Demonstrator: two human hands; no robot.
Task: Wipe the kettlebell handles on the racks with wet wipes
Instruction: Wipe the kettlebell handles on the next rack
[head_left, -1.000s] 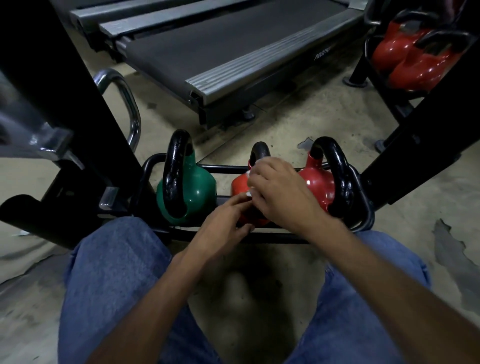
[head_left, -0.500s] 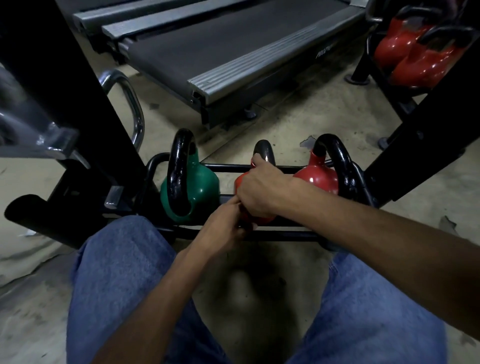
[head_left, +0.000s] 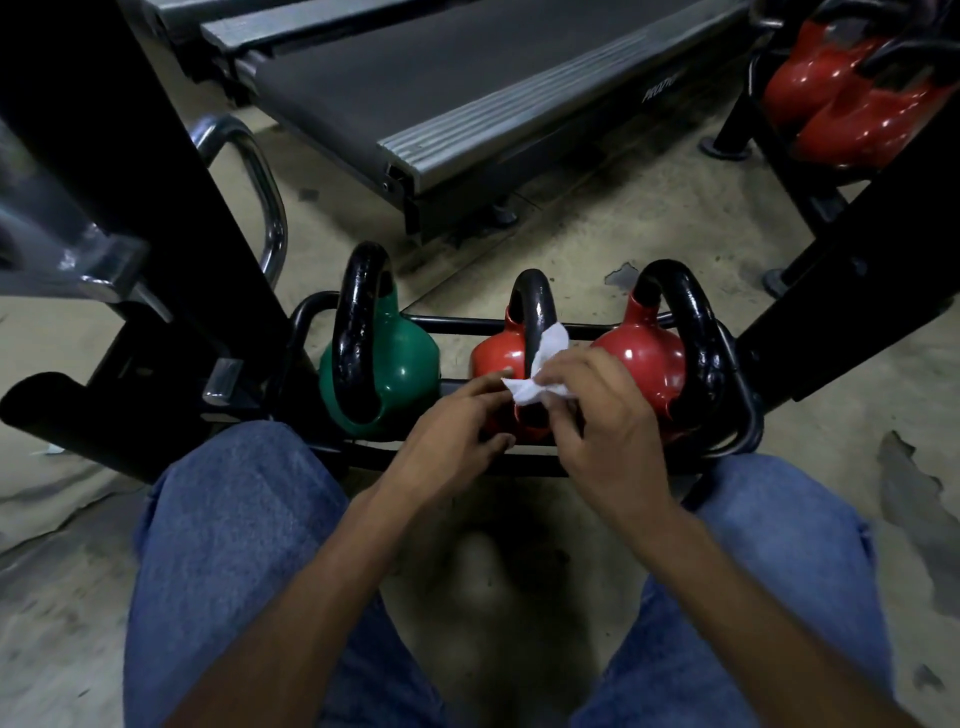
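Three kettlebells with black handles stand in a low black rack (head_left: 740, 410): a green kettlebell (head_left: 400, 371) on the left, a small red kettlebell (head_left: 496, 356) in the middle and a larger red kettlebell (head_left: 641, 358) on the right. A white wet wipe (head_left: 540, 376) lies against the near side of the middle handle (head_left: 532, 306). My right hand (head_left: 608, 421) pinches the wipe from the right. My left hand (head_left: 457, 431) pinches its left corner with the fingertips.
A treadmill deck (head_left: 441, 88) lies on the floor behind the rack. Black rack uprights (head_left: 130, 208) rise at left, with a chrome loop beside them. More red kettlebells (head_left: 841, 98) sit on a rack at top right. My knees in jeans flank the hands.
My right hand has let go of the middle handle's top and drawn back and down. The white wipe, hidden under the hand before, now shows between both hands.
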